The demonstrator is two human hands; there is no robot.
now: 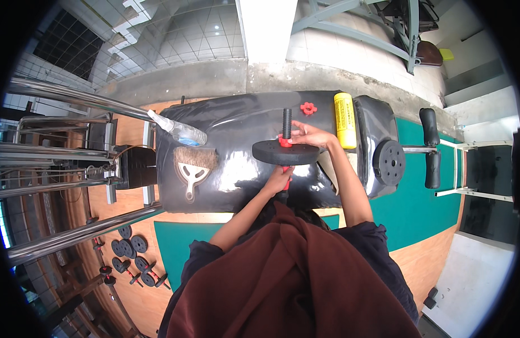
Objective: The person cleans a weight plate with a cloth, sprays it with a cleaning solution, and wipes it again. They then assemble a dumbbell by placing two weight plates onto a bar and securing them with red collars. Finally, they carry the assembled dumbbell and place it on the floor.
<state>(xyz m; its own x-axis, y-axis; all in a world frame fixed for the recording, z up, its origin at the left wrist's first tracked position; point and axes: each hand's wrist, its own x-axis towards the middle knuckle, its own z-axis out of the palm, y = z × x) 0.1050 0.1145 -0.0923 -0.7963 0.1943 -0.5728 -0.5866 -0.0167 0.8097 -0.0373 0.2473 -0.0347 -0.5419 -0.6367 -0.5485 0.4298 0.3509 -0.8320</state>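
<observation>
Red shows above and below the left hand point(278, 180), whose grip is wrapped around the handle of a black-and-red dumbbell bar point(286, 121), held upright with its threaded end up, over the middle of the glossy black padded surface point(237, 124). A thick round black weight plate point(285, 154) sits on the bar above that hand, and a small red nut point(284, 141) rests on the plate. The right hand point(312, 136) has its thumb and fingers at this nut; whether its grip is clenched on it, I cannot tell. Beyond the hands, a red star-shaped nut point(308, 108) lies near the far edge. A yellow cylindrical container point(345, 120) lies along the right edge, and past it a flat round black plate point(389, 163) lies on a separate black pad point(372, 115). Toward the far left corner lies a clear spray bottle with a white nozzle point(184, 132); a wide brush with a pale handle point(193, 176) lies nearer the near left corner. More black plates point(125, 248) lie on the wood-coloured floor point(184, 296), off the near left corner.
</observation>
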